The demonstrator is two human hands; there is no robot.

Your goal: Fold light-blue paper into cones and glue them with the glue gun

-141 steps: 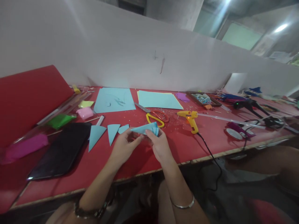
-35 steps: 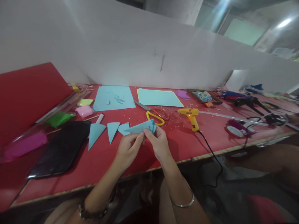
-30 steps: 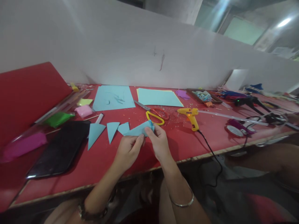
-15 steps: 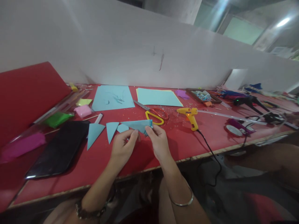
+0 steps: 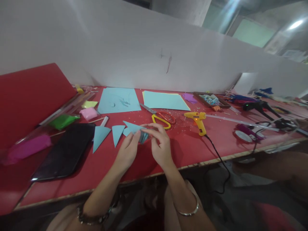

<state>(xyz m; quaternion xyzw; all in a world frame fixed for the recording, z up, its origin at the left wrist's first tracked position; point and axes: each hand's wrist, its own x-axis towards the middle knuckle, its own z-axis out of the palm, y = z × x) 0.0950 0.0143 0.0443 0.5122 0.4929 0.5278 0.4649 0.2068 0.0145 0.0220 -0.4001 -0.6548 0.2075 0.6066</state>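
A folded piece of light blue paper (image 5: 133, 127) is held just above the red table, its layers fanned at the right end. My left hand (image 5: 127, 150) pinches its lower edge between thumb and fingers. From the right, my right hand (image 5: 161, 146) has its fingers curled over the top and right end of the same paper, the thumb bent below them. Left of the hands lie a small blue paper wedge (image 5: 117, 134) and a larger blue paper cone shape (image 5: 100, 137). Behind my right hand rest scissors (image 5: 160, 120) with red and yellow handles.
A yellow glue gun (image 5: 198, 121) stands to the right, its cord over the table edge. Blue sheets (image 5: 166, 100) lie at the back near a tray of bits (image 5: 211, 100). At left are a black tablet-like slab (image 5: 64, 154) and clay packets (image 5: 64, 121). Another person's limb shows far right.
The folded paper has turned and its right end has dropped toward me. My right hand's fingers have shifted from pinching that end to reaching over its top. The view has moved slightly.
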